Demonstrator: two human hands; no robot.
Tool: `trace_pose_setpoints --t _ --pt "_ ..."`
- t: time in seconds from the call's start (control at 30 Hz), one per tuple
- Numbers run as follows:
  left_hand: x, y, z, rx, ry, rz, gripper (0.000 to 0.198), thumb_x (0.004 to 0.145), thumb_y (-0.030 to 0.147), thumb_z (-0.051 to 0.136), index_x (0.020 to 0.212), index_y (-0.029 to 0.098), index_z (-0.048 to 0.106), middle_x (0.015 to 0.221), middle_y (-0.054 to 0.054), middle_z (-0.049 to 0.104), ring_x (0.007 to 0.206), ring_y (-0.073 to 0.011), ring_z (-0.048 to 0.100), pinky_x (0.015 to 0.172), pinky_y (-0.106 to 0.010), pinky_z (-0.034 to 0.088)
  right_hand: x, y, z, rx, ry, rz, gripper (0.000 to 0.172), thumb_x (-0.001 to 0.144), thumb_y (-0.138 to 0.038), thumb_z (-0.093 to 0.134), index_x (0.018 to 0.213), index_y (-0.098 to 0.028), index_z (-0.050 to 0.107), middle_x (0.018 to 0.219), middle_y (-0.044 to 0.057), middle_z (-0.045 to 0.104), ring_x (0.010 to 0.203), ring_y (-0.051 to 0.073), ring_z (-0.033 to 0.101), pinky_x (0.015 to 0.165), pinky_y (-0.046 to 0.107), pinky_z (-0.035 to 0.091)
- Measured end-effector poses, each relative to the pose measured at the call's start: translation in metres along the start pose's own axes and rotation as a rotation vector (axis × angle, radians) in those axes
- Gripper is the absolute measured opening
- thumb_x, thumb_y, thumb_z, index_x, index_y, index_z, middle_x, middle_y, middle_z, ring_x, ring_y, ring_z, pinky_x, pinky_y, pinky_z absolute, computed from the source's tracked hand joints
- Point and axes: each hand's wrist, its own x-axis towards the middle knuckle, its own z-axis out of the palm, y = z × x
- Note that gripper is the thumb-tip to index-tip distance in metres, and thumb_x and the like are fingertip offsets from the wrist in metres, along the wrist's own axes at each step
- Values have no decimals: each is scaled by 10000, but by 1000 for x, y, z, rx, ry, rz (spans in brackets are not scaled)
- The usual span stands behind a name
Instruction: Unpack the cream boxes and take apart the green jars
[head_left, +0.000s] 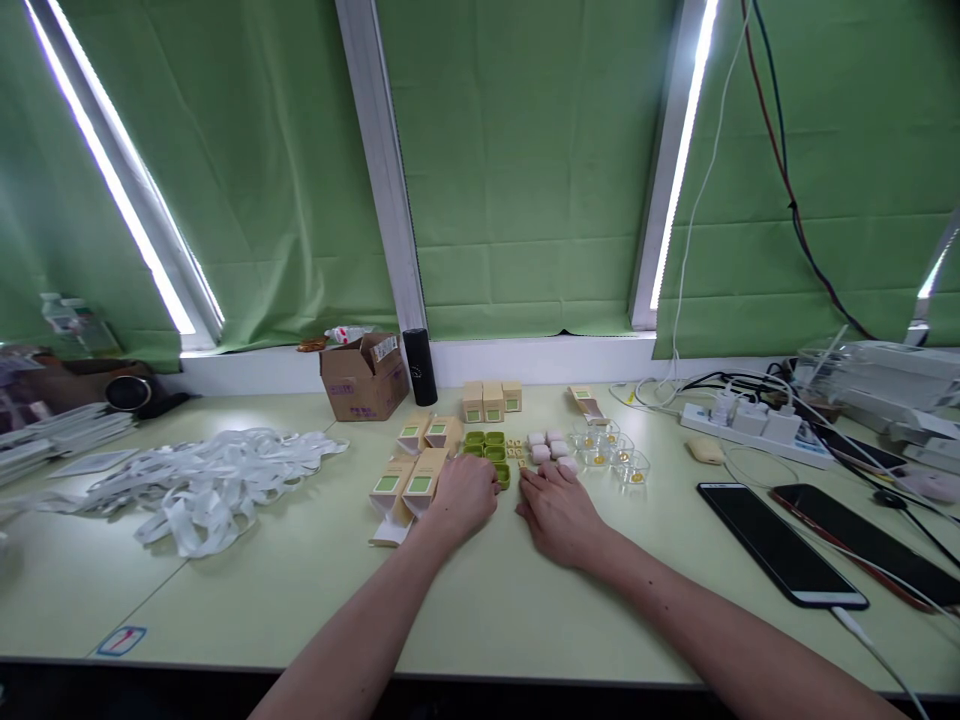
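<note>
One pale green counter carries the items. My left grip, fingers curled, lies just right of tan cardboard cartons, at the olive-green square cups. My right grip reaches near pinkish-white rounded blocks and tiny yellow square pieces. Whether either grasps anything, I cannot tell.

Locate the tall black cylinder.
The tall black cylinder stands left of centre in the head view, just right of the brown cardboard box.

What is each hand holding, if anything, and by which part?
Cannot tell for certain: the left hand has its fingers at the nearest green container, the right hand beside small beige pieces; any grip is hidden.
</note>
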Motion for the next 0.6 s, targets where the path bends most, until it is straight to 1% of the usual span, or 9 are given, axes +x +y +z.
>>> trace_pose_setpoints --t 0.17,0.37,0.43,0.5,0.6 --pt "0 5 -7 112 -105 -31 240 888 266 605 805 174 811 840 -178 752 874 -321 714 780 -392 502 0 1 -1 11 -28 -2 331 1053 -322 466 1217 -132 682 1331 163 681 1206 309 541 1017 429 361" --pt "-1 7 -10 146 -118 -42 252 899 299 596 854 181 814 891 -175 762 909 -325 718 779 -392 494 0 1 0 9 -23 -3 338 1052 -315 464 1234 -126 676 1333 163 683 1205 313 544 1022 433 359" --pt "-2 7 -10 136 -103 -51 229 880 297 613 853 189 813 880 -170 762 903 -331 716 768 -393 483 0 1 -2 4 -23 -6 317 1048 -313 474 1202 -129 681 1303 163 692 1182 309 552 1003 430 363" --pt "-2 6 -10 99 -58 -56 208 870 299 625 849 203 808 865 -152 764 889 -327 714 749 -381 462 0 0 -4 -3 -17 -14 283 1042 -306 487 1145 -137 689 1237 157 711 1136 301 564 974 426 368" --pt "-1 4 -10 7 80 -62 250 918 348 592 842 218 791 839 -117 767 822 -290 704 698 -347 411 -1 -1 -7 -11 -5 -31 225 1026 -284 510 1032 -156 695 1094 134 737 1065 288 577 933 421 373"
